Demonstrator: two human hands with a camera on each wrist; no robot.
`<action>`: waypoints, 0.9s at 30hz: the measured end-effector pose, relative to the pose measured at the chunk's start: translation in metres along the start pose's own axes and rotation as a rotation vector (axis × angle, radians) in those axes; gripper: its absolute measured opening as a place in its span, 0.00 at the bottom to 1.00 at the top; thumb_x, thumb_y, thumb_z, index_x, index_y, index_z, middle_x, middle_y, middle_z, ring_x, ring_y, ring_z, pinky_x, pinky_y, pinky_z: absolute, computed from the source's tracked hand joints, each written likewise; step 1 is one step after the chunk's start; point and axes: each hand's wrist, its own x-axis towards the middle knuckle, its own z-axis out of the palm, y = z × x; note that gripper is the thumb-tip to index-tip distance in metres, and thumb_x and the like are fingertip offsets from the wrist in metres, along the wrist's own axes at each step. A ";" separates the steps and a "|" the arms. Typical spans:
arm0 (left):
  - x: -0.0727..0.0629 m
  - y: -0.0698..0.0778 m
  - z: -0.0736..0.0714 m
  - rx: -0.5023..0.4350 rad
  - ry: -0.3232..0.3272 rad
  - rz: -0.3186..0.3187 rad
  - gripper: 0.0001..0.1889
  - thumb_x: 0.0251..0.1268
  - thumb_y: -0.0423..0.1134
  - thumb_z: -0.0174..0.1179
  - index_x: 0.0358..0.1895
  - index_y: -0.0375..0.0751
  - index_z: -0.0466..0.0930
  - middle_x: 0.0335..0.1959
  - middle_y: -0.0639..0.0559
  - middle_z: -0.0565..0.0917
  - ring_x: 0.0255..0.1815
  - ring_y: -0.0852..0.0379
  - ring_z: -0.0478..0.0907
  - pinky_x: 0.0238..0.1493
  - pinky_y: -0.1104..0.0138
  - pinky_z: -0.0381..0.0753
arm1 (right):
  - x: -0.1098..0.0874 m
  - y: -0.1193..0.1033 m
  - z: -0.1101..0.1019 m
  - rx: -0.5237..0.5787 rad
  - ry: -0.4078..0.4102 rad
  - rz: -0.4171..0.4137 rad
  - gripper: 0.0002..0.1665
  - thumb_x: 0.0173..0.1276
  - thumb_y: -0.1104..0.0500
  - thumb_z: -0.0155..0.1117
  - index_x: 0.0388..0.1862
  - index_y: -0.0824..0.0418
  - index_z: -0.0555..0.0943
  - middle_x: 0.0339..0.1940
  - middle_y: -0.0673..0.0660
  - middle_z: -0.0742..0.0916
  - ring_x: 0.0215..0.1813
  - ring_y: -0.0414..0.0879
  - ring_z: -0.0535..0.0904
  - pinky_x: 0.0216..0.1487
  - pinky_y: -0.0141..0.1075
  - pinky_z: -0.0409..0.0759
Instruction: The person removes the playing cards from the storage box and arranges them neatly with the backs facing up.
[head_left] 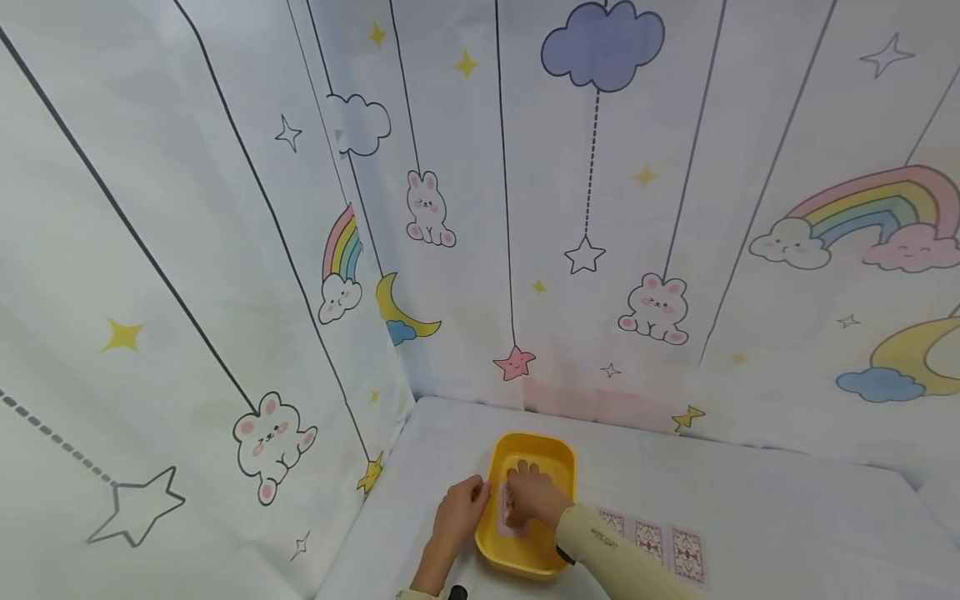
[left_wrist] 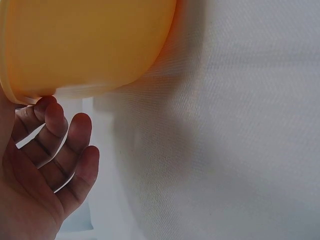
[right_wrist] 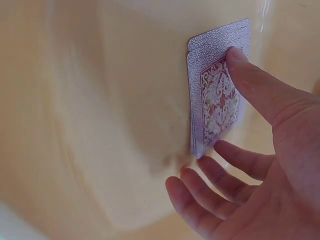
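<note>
A yellow tray [head_left: 520, 552], a deep rectangle with rounded corners, stands on a white-covered table [head_left: 780, 508], its long sides running away from the person. Inside it is a small card stack [right_wrist: 217, 110]; several thin edges show, slightly out of line.

The right hand [head_left: 538, 497] reaches into the tray and is clamped on the stack, thumb pressing the upper face and index finger at the lower edge, the other fingers spread loosely beside it. Whether the stack touches the tray floor, I cannot tell. Its ornate red-and-white back faces up toward the cameras, and its long axis runs from near to far, roughly along the tray's length, left of the tray's middle.

The left hand [head_left: 459, 508] is at the tray's left rim, fingers curled and seeming to pinch it; the left wrist view hides the thumb.

Outside the tray, to its right, three patterned cards [head_left: 687, 554] lie side by side, backs up, long axes also running near to far; a pale sleeve [head_left: 618, 554] partly covers the leftmost. Behind, a white backdrop [head_left: 465, 317] shows hanging rabbits, stars, clouds and rainbows.
</note>
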 end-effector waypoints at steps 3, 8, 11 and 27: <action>0.000 0.001 0.000 -0.004 0.003 0.004 0.15 0.75 0.49 0.55 0.26 0.51 0.72 0.19 0.60 0.70 0.20 0.64 0.66 0.20 0.72 0.63 | -0.002 -0.001 -0.001 0.003 0.014 0.005 0.44 0.47 0.45 0.84 0.58 0.64 0.76 0.52 0.62 0.78 0.44 0.53 0.72 0.50 0.48 0.81; -0.001 0.003 0.000 -0.005 0.008 0.009 0.15 0.75 0.48 0.55 0.26 0.50 0.73 0.19 0.60 0.70 0.19 0.64 0.65 0.20 0.72 0.63 | -0.001 -0.002 -0.001 0.021 0.035 0.035 0.49 0.47 0.48 0.85 0.63 0.65 0.70 0.49 0.62 0.78 0.43 0.53 0.73 0.51 0.47 0.81; -0.001 0.004 0.001 0.001 0.008 0.002 0.15 0.75 0.48 0.55 0.26 0.51 0.72 0.19 0.60 0.70 0.19 0.64 0.65 0.20 0.72 0.62 | 0.001 -0.001 0.000 0.096 0.040 0.054 0.49 0.49 0.53 0.84 0.65 0.64 0.65 0.47 0.63 0.79 0.42 0.53 0.75 0.49 0.48 0.81; -0.002 0.004 0.001 0.018 0.003 -0.028 0.15 0.75 0.48 0.55 0.26 0.50 0.72 0.19 0.59 0.70 0.20 0.62 0.66 0.20 0.71 0.62 | 0.009 0.021 0.003 0.527 -0.026 0.047 0.37 0.64 0.70 0.68 0.68 0.65 0.62 0.50 0.64 0.83 0.40 0.50 0.77 0.48 0.47 0.82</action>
